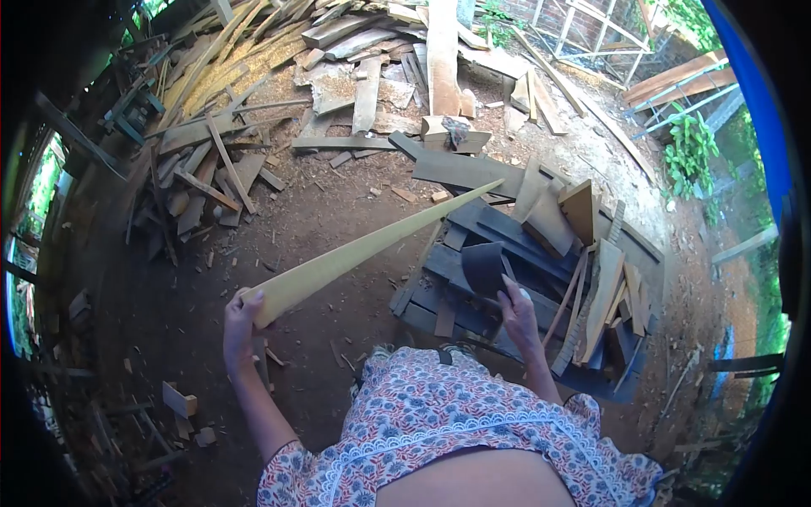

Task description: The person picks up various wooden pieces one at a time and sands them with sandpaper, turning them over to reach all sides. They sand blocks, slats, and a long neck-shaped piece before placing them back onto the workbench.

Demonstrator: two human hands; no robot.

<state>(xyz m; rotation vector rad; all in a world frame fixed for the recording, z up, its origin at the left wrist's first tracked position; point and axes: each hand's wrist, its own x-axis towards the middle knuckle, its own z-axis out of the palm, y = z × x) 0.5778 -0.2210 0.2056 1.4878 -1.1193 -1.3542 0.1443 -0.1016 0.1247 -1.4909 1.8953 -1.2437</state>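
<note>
My left hand (242, 325) is closed round the near end of a long pale wooden strip (355, 255). The strip slants away to the upper right, and its narrow far end overlaps a dark board (452, 171) at the back of a low wooden platform (448, 260). In my right hand (519, 314), fingers closed, is a dark, curved sheet (483, 269) that looks like sandpaper. It is over the slats of the platform, to the right of the strip. Something white shows on a finger of that hand.
Cut wood pieces (604, 287) lean and lie on the platform's right side. A large heap of offcuts (355, 38) spreads across the back, with another pile (211, 182) at the left. A small wood block (179, 399) lies on the dirt floor at the lower left.
</note>
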